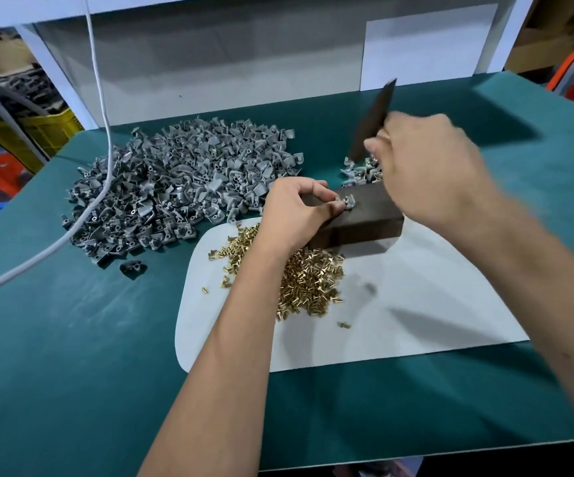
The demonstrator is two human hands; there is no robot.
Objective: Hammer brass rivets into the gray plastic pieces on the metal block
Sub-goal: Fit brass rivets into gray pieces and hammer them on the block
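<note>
**A:** What can't you make out from where I'm sitting?

**B:** My right hand (426, 166) is smeared with motion blur, so I can't read its fingers cleanly. It's curled round a dark flat bar (373, 122) that stands tilted above the far end of the metal block (357, 218); the bar's lower end is hidden behind my knuckles. My left forearm covers part of the brass rivets (309, 280), and the small cluster of gray pieces (359, 172) beyond the block is partly hidden behind my right hand.

**A:** And the left hand?

**B:** My left hand (292, 211) rests over the near-left top of the block, thumb and fingertips pinched together on a small gray plastic piece (345, 203) that sits on the block's top face. Something shiny shows at it, too small for me to tell.

**A:** Where's everything else?

**B:** The block lies on a white mat (416, 304), rivets heaped on the mat just in front of it. The big pile of gray plastic pieces (175, 187) lies to the left on the green table (72, 339), with a white cable (103, 139) trailing across it.
</note>
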